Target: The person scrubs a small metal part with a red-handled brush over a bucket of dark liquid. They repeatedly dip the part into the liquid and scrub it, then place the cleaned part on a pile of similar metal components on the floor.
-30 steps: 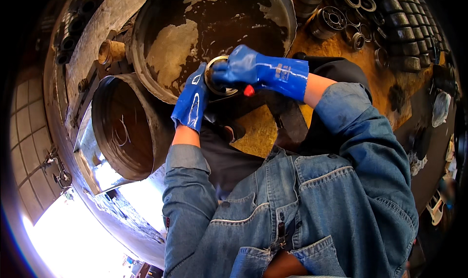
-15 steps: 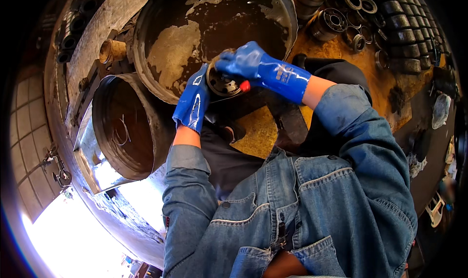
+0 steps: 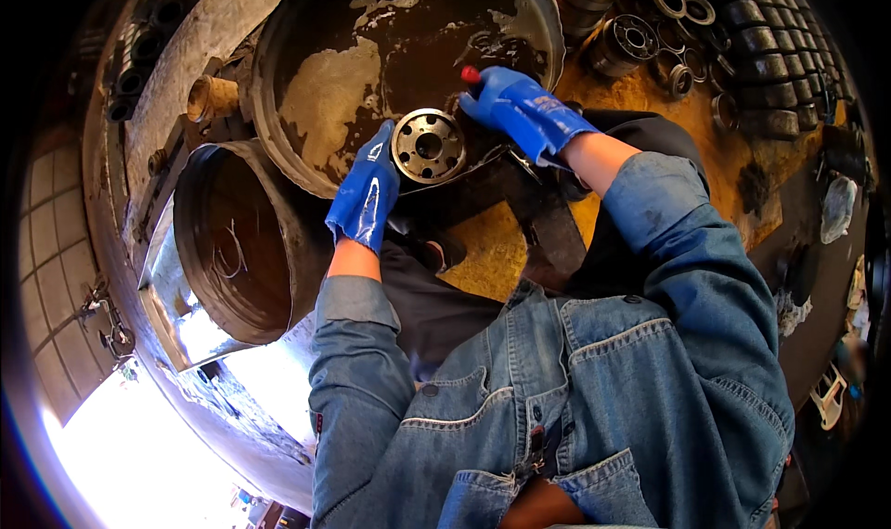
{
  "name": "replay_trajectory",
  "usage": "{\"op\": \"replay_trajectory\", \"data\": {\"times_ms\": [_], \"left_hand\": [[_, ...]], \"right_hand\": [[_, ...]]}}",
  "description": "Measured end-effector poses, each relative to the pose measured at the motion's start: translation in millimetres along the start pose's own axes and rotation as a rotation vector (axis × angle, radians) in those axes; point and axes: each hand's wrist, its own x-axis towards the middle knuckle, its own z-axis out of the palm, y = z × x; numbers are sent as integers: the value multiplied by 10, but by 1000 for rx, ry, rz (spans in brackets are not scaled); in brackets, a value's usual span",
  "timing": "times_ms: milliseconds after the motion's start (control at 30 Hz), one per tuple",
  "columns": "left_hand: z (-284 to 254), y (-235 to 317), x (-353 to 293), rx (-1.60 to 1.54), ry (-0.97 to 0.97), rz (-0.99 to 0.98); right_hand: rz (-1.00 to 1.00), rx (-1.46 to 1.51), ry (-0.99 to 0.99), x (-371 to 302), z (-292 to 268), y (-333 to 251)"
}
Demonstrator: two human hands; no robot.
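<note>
My left hand [image 3: 366, 191], in a blue rubber glove, grips the left edge of a round metal part [image 3: 448, 146]. The part is a thick disc with a large centre hole and a circle of smaller holes, tilted face up at the near rim of a big round basin [image 3: 264, 111]. Dark liquid with patches of tan foam fills the basin. To the right of the disc, over the liquid, my right hand [image 3: 520, 111] in a matching glove is closed around a red-handled tool [image 3: 471, 74]. Only the red end shows; its working end is hidden.
A second, smaller drum [image 3: 288, 241] with dark liquid and a loop of wire stands at left. Greasy metal hubs [image 3: 624, 45] and rings [image 3: 699, 9] lie at the far right, beside stacked dark blocks [image 3: 770, 56]. A rusty cylinder [image 3: 213, 98] sits left of the basin.
My right hand has moved off the disc to the right, and the tool's red end has swung from near to far. The disc's face is now uncovered; my left hand has barely moved.
</note>
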Motion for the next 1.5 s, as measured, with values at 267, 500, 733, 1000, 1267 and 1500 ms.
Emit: {"op": "replay_trajectory", "data": {"times_ms": [267, 500, 733, 1000, 1267, 1500], "left_hand": [[-8, 97, 40, 117, -58, -181], [-101, 165, -20, 44, -69, -122], [-206, 416, -22, -143, -74, -212], [23, 122, 25, -760, -31, -167], [114, 220, 166, -840, -107, -305], [98, 200, 87, -553, 19, -291]], "right_hand": [[-565, 498, -42, -294, 285, -43], [-327, 76, -249, -294, 92, -291], [-450, 118, -210, -161, 66, -207], [-417, -206, 0, -149, 210, -105], [-750, -446, -4, -182, 282, -115], [55, 606, -375, 42, 213, -138]]}}
